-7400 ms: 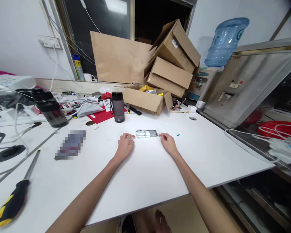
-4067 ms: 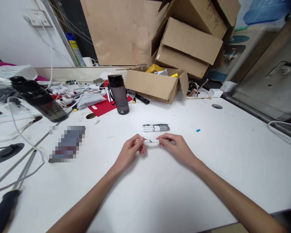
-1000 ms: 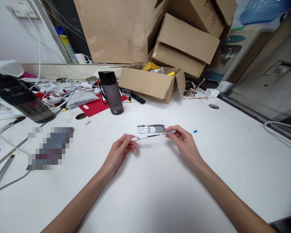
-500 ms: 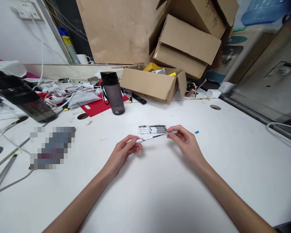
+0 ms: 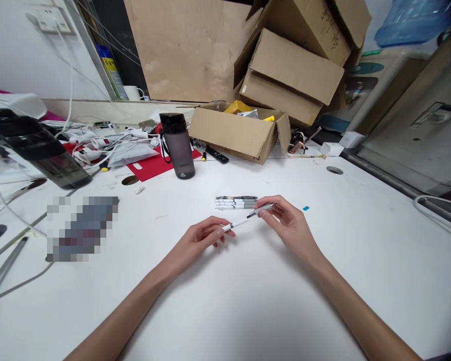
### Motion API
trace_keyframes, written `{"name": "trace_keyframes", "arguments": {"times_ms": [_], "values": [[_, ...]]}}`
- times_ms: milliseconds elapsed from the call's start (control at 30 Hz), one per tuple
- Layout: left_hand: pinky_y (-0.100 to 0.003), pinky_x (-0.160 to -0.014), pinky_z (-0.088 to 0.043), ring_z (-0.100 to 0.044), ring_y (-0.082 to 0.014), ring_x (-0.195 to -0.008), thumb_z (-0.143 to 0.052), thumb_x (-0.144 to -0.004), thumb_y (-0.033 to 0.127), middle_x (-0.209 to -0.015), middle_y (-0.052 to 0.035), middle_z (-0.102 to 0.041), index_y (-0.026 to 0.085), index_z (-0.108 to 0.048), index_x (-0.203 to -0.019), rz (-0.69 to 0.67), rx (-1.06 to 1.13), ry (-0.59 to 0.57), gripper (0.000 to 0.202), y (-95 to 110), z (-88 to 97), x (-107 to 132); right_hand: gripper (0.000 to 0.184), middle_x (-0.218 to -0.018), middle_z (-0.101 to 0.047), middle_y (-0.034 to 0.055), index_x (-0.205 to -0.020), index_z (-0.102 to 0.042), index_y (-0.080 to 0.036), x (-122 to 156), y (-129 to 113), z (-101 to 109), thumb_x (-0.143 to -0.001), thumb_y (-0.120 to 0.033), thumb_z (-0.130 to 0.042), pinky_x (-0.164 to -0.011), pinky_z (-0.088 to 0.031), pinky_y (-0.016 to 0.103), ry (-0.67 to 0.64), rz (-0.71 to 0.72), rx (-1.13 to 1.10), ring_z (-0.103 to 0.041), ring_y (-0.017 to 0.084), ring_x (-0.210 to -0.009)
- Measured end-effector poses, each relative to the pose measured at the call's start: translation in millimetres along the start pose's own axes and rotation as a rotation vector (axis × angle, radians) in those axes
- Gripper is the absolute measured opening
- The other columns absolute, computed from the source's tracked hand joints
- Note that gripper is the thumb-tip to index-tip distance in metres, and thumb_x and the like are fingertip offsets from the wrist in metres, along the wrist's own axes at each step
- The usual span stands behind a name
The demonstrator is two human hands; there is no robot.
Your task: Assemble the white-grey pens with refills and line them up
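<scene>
Pen (image 5: 242, 221), quantity 1, is being held over the white table (image 5: 248, 301) in the head view, slanting up the frame from its white end at left to its grey end at right. Left hand (image 5: 201, 239) is pinching the white end narrowly between thumb and fingers. Right hand (image 5: 287, 219) is gripping the grey end, also narrowly. A slim pale length is showing between the 2 grips; whether the 2 ends are joined there cannot be told.

Just beyond the held item, 1 dark pen (image 5: 239, 197) and at least 2 white-and-grey pens (image 5: 235, 205) are lying side by side; they are sitting too close for an exact count. 1 blue scrap (image 5: 306, 208) is lying near the right hand. 1 grey bottle (image 5: 178, 150) is standing beyond the row, and 1 larger bottle (image 5: 45, 150) is showing at far left. 3 cardboard boxes (image 5: 231, 134), 1 remote control (image 5: 217, 155), 1 mug (image 5: 132, 93) and 2 small white boxes (image 5: 331, 149) are occupying the back. 1 pixelated item (image 5: 88, 228) is lying left of the left forearm.

Table surface is stretching between the 2 forearms toward the lower frame, and rightward to the metal rail (image 5: 398, 188), which is running along the right edge well apart from the right hand. 1 round hole (image 5: 334, 170) is sitting near that edge.
</scene>
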State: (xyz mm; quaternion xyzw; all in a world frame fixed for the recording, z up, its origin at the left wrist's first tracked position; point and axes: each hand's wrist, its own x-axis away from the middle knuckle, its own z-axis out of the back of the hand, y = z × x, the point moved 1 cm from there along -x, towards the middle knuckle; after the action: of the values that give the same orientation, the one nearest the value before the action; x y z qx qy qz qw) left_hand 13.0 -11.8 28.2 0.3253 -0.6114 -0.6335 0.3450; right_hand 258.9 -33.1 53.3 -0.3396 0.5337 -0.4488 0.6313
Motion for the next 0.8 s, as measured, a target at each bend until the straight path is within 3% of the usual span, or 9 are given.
{"name": "trace_keyframes", "arguments": {"times_ms": [300,700,800], "values": [[-0.031,-0.081,-0.05,-0.063,-0.0197,-0.092,-0.06,-0.099,0.042,-0.114,-0.0094,-0.073,0.022,-0.067,-0.118,0.021,0.048,0.107,0.028,1,1.6,-1,0.017,-0.102,-0.069,0.0041,-0.104,-0.068,-0.026,-6,1,16,-0.093,-0.039,-0.068,-0.091,-0.055,0.036,0.15,-0.04,-0.018,-0.067,0.02,-0.09],[-0.032,-0.08,-0.05,-0.062,-0.0182,-0.089,-0.06,-0.099,0.043,-0.111,-0.0084,-0.07,0.022,-0.067,-0.118,0.023,0.052,0.14,0.03,2,2.3,0,0.013,-0.098,-0.07,0.003,-0.1,-0.07,-0.025,-4,4,22,-0.094,-0.036,-0.064,-0.091,-0.05,0.034,0.229,-0.13,0.0,-0.066,0.02,-0.092],[-0.031,-0.079,-0.05,-0.061,-0.0167,-0.085,-0.061,-0.098,0.043,-0.107,-0.0069,-0.071,0.022,-0.068,-0.116,0.024,0.048,0.152,0.029,2,2.3,0,0.019,-0.093,-0.07,0.003,-0.097,-0.07,-0.024,-2,7,18,-0.097,-0.039,-0.058,-0.092,-0.048,0.034,0.166,-0.165,0.04,-0.066,0.021,-0.094]]}}
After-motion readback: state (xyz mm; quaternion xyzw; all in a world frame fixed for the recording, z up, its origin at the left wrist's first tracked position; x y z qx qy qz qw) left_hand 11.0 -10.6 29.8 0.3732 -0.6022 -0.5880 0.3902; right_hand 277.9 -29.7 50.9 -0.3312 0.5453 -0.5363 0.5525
